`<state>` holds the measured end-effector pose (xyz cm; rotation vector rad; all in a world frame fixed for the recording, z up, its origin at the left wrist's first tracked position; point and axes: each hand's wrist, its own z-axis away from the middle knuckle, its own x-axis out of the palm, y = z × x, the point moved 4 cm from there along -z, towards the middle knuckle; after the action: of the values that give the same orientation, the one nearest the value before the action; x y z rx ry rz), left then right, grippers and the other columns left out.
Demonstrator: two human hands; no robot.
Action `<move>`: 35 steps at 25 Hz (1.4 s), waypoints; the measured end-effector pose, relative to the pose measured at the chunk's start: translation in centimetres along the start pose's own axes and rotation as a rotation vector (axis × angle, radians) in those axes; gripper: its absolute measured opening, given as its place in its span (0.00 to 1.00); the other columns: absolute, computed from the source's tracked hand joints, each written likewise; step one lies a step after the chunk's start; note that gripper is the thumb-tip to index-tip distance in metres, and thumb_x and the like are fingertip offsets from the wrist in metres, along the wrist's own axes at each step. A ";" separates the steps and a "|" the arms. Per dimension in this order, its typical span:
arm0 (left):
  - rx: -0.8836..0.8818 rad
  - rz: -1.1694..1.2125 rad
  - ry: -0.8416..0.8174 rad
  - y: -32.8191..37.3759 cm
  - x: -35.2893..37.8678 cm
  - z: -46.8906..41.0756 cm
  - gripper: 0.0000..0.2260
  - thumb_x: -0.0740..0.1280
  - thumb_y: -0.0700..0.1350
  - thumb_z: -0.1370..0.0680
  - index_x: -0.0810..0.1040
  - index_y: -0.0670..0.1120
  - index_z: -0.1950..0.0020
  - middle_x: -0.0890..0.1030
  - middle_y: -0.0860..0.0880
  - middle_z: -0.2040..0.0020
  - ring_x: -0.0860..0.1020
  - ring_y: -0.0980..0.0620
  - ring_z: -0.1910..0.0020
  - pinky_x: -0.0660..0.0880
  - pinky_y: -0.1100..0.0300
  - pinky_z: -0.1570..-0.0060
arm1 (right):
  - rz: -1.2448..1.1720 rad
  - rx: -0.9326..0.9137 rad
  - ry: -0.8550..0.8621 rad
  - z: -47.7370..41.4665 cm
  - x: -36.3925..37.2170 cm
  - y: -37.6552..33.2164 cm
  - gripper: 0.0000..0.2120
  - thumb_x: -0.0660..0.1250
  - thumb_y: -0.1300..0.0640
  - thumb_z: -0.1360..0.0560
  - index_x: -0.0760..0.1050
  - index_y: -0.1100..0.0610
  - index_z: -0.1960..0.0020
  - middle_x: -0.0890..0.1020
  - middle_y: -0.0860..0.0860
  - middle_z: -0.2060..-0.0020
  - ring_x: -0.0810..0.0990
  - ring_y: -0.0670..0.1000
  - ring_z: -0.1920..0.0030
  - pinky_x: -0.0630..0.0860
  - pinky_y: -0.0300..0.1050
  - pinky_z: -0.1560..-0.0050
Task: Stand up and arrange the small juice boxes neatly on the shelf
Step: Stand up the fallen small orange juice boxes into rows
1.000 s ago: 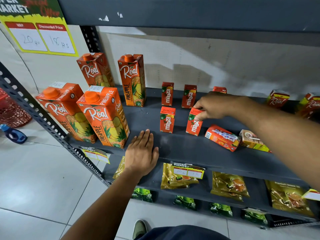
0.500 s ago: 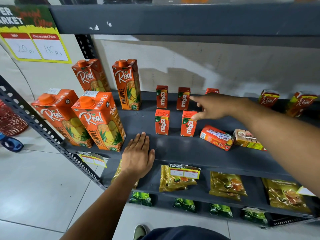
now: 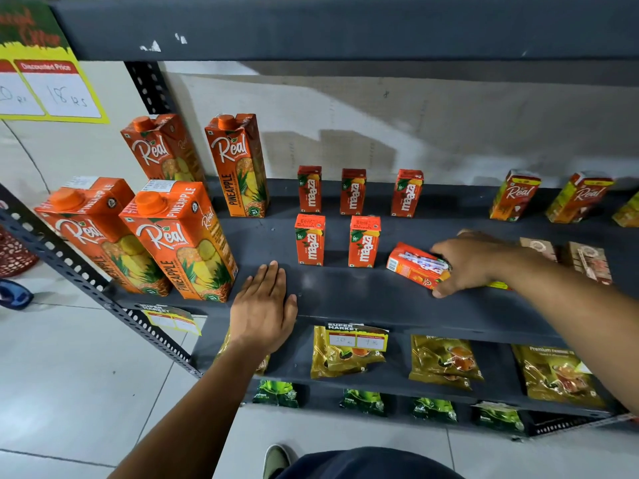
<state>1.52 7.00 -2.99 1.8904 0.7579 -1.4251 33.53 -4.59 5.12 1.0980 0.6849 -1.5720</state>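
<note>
Right hand (image 3: 475, 261) reaches in from the right, fingers curled over the near end of a fallen Maaza box (image 3: 416, 266), thumb down on the shelf (image 3: 363, 299) at the box's front corner. Contact looks like a grasp; the box lies flat on its side, not lifted.

Left hand (image 3: 264, 311) lies palm-down, fingers spread flat, holding nothing, on the shelf's front edge, well left of the lying box.

Between and just beyond the hands: two Maaza boxes stand upright in a front row, the left one (image 3: 309, 240) and the right one (image 3: 364, 242), apart from each other. The lying box is just right of the second, not touching it.

Back row: three more upright Maaza boxes (image 3: 353, 192), spaced, near the rear wall.

Behind the right wrist, two brownish small cartons (image 3: 587, 261) lie flat; partly hidden by the arm.

Far right rear: small Real juice boxes (image 3: 515, 197), tilted slightly.

Left end of shelf: four tall Real pineapple cartons (image 3: 183, 240), two front, two back, upright.

Shelf below: gold packets (image 3: 446, 361) lying flat, a price tag (image 3: 356, 337) clipped to the edge. Lowest tier: green packets (image 3: 363, 402).

Price sign (image 3: 52, 88) at upper left.
</note>
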 end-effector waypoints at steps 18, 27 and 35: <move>0.008 -0.011 -0.019 -0.1 0.0 0.1 0.27 0.50 0.54 0.22 0.71 0.37 0.32 0.71 0.38 0.30 0.69 0.40 0.30 0.66 0.44 0.33 | -0.326 -0.048 0.249 0.3 -0.1 2.2 0.34 0.78 0.41 0.40 0.71 0.47 0.37 0.81 0.47 0.44 0.77 0.46 0.51 0.71 0.42 0.56; 0.000 -0.026 -0.030 -0.1 0.1 0.0 0.28 0.49 0.54 0.22 0.70 0.37 0.31 0.70 0.39 0.29 0.67 0.40 0.29 0.65 0.45 0.32 | -0.670 -0.143 0.531 1.0 -2.4 0.9 0.28 0.80 0.51 0.40 0.71 0.43 0.45 0.77 0.38 0.54 0.76 0.35 0.55 0.68 0.27 0.59; 0.003 -0.015 -0.019 0.0 0.0 0.1 0.27 0.51 0.53 0.22 0.71 0.37 0.32 0.71 0.38 0.30 0.68 0.40 0.30 0.66 0.44 0.33 | -0.651 -0.117 0.558 0.1 -2.7 1.1 0.27 0.80 0.49 0.40 0.72 0.45 0.45 0.79 0.43 0.53 0.77 0.38 0.54 0.69 0.31 0.57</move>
<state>1.49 6.91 -2.99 1.8751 0.7623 -1.4518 34.57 -3.88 7.69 1.3132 1.6166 -1.7220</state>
